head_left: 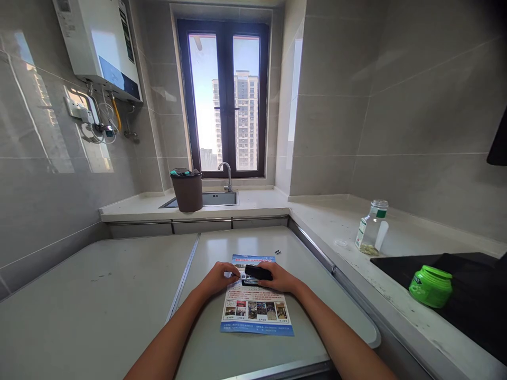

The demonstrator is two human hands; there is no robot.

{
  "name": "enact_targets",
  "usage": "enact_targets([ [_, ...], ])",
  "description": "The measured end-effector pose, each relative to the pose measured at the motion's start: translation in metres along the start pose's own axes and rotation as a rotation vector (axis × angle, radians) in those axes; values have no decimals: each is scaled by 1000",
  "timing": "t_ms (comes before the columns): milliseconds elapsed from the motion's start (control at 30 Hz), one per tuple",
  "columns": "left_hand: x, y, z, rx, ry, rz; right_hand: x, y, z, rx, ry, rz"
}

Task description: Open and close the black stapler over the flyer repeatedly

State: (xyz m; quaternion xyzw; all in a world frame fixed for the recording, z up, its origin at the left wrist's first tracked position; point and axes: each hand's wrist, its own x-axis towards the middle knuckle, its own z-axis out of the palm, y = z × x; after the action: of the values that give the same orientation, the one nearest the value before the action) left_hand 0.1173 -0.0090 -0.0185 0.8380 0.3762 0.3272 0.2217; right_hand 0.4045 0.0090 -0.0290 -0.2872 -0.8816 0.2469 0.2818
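Note:
My right hand (280, 277) grips a black stapler (256, 272) whose top is lifted from its base, showing a metal part between. My left hand (217, 278) is closed in a pinch at the stapler's left end; what its fingertips hold, if anything, is too small to make out. Beneath both hands lies a printed flyer (256, 327) with blue bands and rows of small photos. Two small dark strips, which look like staples (278, 252), rest just beyond the flyer's top right corner.
The flyer lies on a pale panel surface (301, 322). On the right counter stand a glass jar (370, 232) and a green tub (431, 286), near a black cooktop (475, 316). A brown bin (187, 192) stands by the sink (219, 199) under the window.

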Motion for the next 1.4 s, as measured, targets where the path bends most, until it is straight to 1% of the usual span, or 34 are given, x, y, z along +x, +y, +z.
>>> enact_targets([
  [133,-3,-2,-6,35,-44,9,0,1,0,21,-4,5],
  [233,-7,-4,-13,45,-51,-6,0,2,1,24,-4,16],
  [333,-10,-6,-16,21,-49,-40,2,4,2,18,25,28],
  [400,-10,-7,-16,-4,-87,-34,2,5,1,35,52,28],
  [467,-9,-7,-15,-14,-104,-21,3,6,1,85,76,20],
  [600,-6,-1,-8,2,-22,-54,3,7,3,198,98,1],
  [767,-4,9,7,18,-23,-33,4,2,14,258,35,-35],
  [867,-3,11,13,38,-27,-43,4,-2,18,235,25,-45],
  [967,-2,10,15,22,-28,-24,4,-5,19,212,35,-30],
  [1100,-1,8,16,30,-16,-29,4,-7,20,212,42,-49],
  [1300,-2,8,16,101,-72,-15,5,-9,21,155,21,-83],
  [1400,-2,8,14,134,-51,-17,4,-9,20,135,31,-88],
])
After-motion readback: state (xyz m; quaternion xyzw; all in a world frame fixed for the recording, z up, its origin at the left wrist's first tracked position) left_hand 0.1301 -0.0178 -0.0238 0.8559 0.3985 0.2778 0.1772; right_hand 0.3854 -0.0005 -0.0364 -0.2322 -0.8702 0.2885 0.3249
